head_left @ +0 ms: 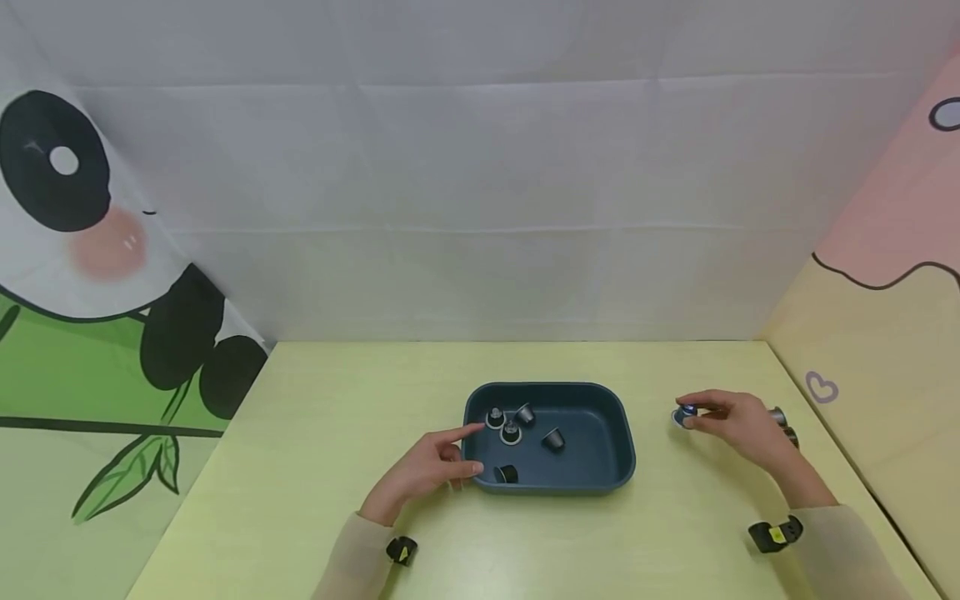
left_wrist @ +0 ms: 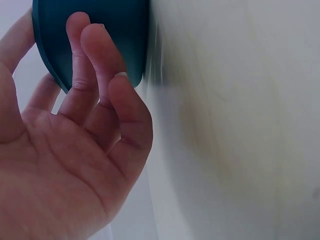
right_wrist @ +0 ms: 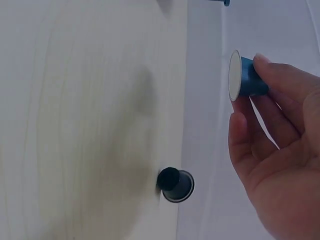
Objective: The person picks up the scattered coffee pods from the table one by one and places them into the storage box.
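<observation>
R hand pinching blue pod nr table's R edge. L hand loose, index & thumb at tray's L rim. Tray abt midway betw table's L & R edges, 5 pods inside. Prob 2 dark pods by R edge, partly hidden behind R hand.

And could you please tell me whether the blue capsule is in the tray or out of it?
Out: the right hand pinches the blue capsule above the table, to the right of the tray.
</observation>
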A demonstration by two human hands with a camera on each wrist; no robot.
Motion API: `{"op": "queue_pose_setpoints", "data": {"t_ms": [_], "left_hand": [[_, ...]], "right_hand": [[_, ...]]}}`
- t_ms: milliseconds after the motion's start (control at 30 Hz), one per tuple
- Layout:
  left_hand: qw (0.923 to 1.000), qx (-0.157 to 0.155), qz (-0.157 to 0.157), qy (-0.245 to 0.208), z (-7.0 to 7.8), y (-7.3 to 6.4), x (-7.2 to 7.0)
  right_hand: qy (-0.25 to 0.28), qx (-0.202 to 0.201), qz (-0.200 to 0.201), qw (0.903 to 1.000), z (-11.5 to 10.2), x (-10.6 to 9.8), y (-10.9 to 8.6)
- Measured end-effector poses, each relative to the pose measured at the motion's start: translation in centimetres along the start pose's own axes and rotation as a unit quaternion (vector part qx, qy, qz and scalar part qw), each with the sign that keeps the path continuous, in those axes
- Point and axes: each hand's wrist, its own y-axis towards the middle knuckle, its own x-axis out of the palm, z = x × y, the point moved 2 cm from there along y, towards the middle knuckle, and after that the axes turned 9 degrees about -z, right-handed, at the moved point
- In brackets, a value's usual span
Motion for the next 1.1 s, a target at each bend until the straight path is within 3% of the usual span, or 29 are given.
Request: {"op": "queue_pose_setpoints", "data": {"t_ms": [367,600,1100], "left_hand": [[1.0,-0.002,-0.002,0.002,0.0,0.1,0.0],[0.9999,-0.012,0.006,0.006,-0.1,0.1,0.0],[0.9999,-0.007,0.009,0.006,-0.2,0.1,0.1]], "right_hand": [[0.004,-0.079,0.015,0.9968,-3.4,1.5,1.2],[-0.021,-0.132,0.012,0.991,-5.7,2.2,2.1],[-0.011,-0.184,-0.066,0.9807,-10.2,4.8,3.5]]}}
